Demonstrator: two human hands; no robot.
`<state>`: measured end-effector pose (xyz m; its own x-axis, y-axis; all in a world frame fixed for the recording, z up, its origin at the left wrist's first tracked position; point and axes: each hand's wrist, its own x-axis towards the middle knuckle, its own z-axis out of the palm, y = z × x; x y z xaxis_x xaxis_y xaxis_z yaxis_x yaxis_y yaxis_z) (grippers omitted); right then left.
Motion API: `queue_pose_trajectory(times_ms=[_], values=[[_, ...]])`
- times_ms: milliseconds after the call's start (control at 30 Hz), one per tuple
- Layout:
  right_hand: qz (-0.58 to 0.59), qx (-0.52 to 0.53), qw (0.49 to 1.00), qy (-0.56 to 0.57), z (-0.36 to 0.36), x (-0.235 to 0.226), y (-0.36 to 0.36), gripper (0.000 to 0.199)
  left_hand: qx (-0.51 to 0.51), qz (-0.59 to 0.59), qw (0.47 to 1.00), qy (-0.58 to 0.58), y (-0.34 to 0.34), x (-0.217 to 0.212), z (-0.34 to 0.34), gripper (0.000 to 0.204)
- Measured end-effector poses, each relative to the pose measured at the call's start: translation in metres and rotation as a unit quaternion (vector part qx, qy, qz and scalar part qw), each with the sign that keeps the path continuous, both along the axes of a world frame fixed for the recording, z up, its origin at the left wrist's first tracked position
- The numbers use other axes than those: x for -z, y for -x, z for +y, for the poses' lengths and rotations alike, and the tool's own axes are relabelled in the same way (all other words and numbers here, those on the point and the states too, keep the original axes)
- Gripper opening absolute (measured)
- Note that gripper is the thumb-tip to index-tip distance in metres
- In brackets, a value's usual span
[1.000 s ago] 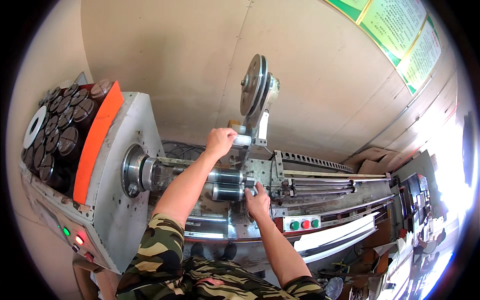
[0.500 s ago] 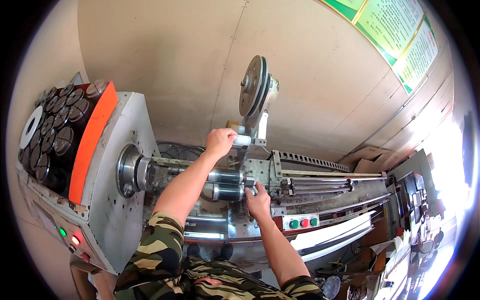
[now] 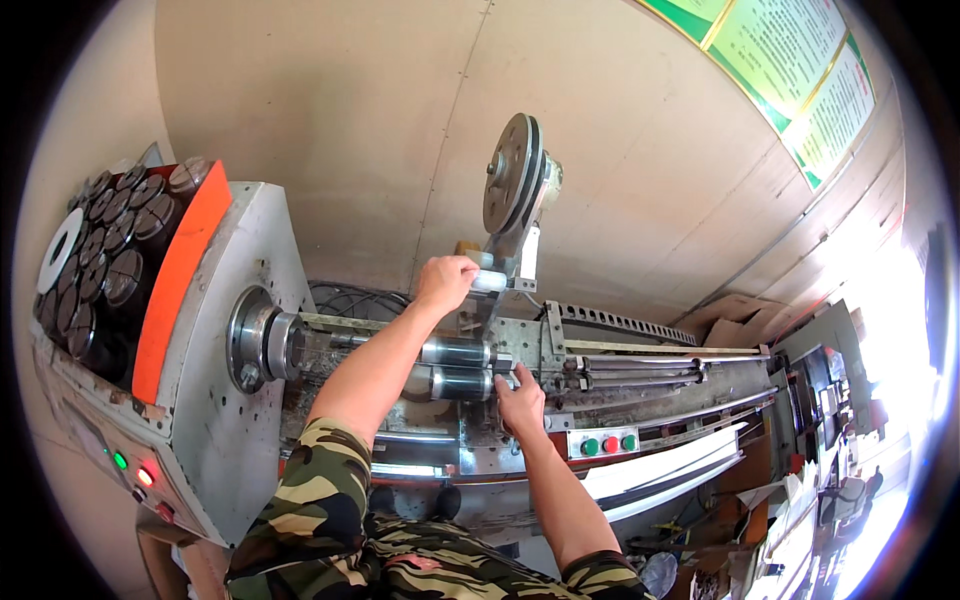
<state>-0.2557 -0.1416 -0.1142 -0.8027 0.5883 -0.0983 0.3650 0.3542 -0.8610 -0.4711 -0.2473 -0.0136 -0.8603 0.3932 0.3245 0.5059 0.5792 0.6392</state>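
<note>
My left hand (image 3: 443, 284) is closed at the left end of a short white roller (image 3: 488, 281), below the arm of a large grey wheel (image 3: 509, 174). Beside the white roller shows a tan roller (image 3: 478, 257), partly behind my fingers. My right hand (image 3: 521, 404) is at the right end of a shiny metal roller (image 3: 460, 384), thumb and forefinger curled round its end. What lies between those fingers is hidden. A second metal roller (image 3: 455, 351) runs parallel just behind it, a small metal block at its right end.
At left stands a grey machine housing (image 3: 240, 300) with a round chuck (image 3: 262, 340); dark cylinders (image 3: 125, 275) fill an orange-edged tray on top. A panel of green and red buttons (image 3: 609, 445) sits right of my right hand, above white strips (image 3: 660, 465). Rods (image 3: 640, 375) extend rightward.
The view has shifted slightly, so the wheel and rollers appear a little further right. Both hands keep their places on the machine, with the right-hand fingers slightly shifted.
</note>
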Motion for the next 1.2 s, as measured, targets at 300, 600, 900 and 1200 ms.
queue_pose_trajectory(times_ms=[300,600,900,1200], values=[[0.012,0.003,1.0,-0.021,0.012,0.019,0.001,0.067,-0.007,-0.003,1.0,-0.007,-0.001,0.003,0.008,0.014],[-0.003,0.015,1.0,0.003,0.012,0.004,-0.002,0.069,0.092,-0.076,0.976,0.185,-0.036,0.0,-0.07,0.062],[-0.044,0.015,0.999,0.002,0.003,0.009,0.005,0.075,0.171,0.083,0.901,0.39,-0.094,0.038,-0.142,0.066],[-0.033,0.035,0.999,-0.021,-0.002,0.022,0.001,0.072,0.202,0.197,0.868,0.41,-0.085,0.074,-0.149,0.056]])
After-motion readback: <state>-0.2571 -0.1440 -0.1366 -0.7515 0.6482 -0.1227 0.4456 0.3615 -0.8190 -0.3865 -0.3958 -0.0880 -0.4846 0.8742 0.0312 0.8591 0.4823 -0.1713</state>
